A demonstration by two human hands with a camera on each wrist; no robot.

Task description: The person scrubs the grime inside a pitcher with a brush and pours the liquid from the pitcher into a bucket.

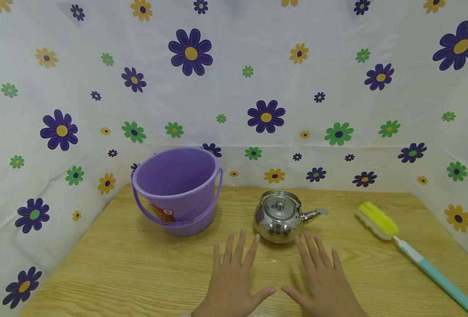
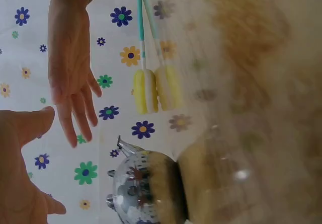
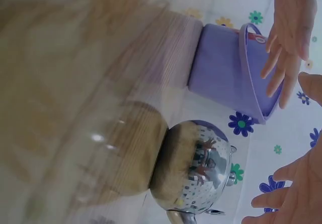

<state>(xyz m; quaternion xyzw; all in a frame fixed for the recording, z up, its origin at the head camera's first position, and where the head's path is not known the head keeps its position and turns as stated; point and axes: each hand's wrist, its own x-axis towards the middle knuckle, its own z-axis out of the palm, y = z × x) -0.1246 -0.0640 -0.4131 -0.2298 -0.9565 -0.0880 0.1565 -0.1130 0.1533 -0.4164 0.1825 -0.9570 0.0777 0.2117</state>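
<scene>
While no thing is grasped, the left hand (image 1: 234,279) and the right hand (image 1: 323,277) spread their fingers in front of the kettle (image 1: 278,222), near but apart from it. Left of the kettle stands a bucket (image 1: 190,204); well to its right lies a brush (image 1: 410,252). This step seems only readiness; gripping the kettle would call for reaching forward and curling the fingers.

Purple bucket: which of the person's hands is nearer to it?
Left. The left hand is in front of the purple bucket and to its right; the right hand is farther right, near the kettle.
</scene>
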